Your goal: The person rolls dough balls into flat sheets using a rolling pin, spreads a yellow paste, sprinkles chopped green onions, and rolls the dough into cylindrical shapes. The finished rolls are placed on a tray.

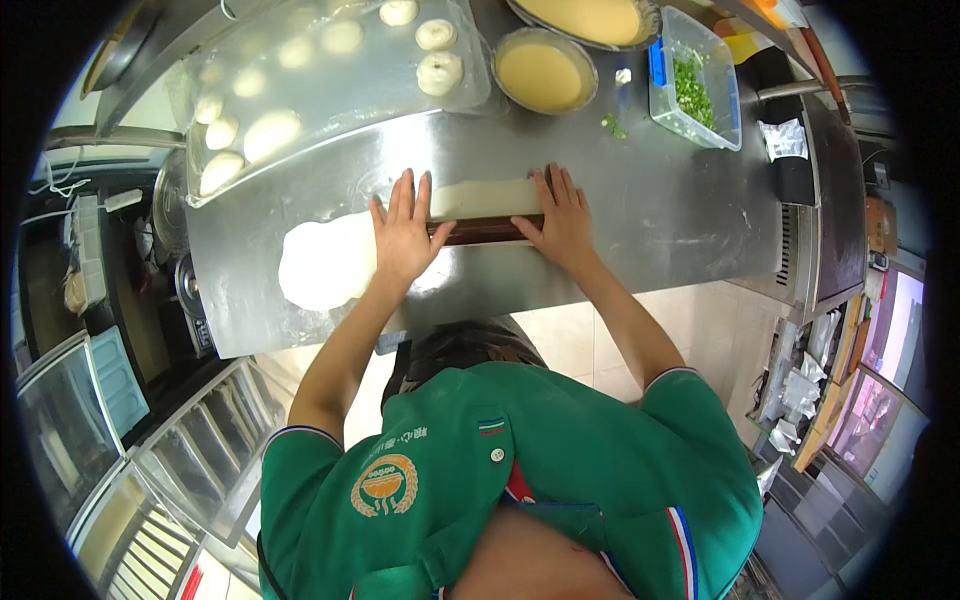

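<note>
A dark brown rolling pin (485, 231) lies crosswise on the steel table in front of me. My left hand (405, 232) rests over its left end, fingers stretched out and thumb along the pin. Over the right end lies my right hand (562, 222), also flat with its fingers extended and the thumb touching the pin. A thin pale sheet of dough (484, 198) shows just beyond the pin, between the hands. Left of my left hand, close to its wrist, a flat white round of dough (325, 262) is spread on the table.
A tray with dough balls (270, 135) under clear plastic stands at the far left. Beyond the hands are a bowl of yellow liquid (543, 72) and a larger bowl (590, 18). A clear tub of chopped greens (697, 90) stands far right, with green scraps (614, 126) nearby.
</note>
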Tool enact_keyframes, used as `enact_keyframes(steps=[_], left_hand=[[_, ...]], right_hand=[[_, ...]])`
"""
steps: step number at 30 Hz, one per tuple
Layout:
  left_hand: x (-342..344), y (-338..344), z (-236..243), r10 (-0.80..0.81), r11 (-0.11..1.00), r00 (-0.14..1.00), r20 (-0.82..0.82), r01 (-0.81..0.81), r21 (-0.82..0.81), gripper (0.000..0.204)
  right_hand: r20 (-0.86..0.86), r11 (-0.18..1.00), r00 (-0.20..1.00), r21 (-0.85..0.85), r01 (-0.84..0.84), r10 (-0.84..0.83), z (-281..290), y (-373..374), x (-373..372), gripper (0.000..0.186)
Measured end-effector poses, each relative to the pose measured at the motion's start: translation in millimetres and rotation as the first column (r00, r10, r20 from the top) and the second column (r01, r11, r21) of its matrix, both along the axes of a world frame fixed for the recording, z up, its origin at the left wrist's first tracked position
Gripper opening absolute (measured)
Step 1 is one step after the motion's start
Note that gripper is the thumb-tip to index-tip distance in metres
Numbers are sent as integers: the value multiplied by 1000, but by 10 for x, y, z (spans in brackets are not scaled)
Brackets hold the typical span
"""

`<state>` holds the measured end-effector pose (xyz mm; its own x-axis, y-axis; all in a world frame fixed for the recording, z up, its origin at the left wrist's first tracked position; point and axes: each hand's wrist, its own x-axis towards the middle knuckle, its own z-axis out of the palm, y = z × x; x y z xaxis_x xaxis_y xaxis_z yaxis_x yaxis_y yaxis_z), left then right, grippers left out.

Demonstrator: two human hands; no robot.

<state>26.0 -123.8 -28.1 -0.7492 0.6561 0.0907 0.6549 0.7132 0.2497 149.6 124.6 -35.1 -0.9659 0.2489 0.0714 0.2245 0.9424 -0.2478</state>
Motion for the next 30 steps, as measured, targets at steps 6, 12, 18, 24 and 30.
enact_keyframes(steps=[6,12,18,24,30], left_hand=[[580,-455,-81,-189,980,981,-33,190,64,77],[900,-673,-120,-410,900,912,-16,407,156,76],[-18,-643,251,112,936,969,221,-178,304,77],[128,-1048,-61,-2,1000,998,-64,2,-2,74],[639,-1419,-27,-135,981,960,247,94,170,67]], right_hand=[[96,986,992,132,-99,87,187,-296,717,80],[67,953,965,152,-260,253,112,-244,1161,74],[-49,881,893,196,-431,448,165,-419,241,66],[11,819,829,152,-554,559,65,-784,-60,61],[158,713,718,98,-694,677,53,-895,196,62]])
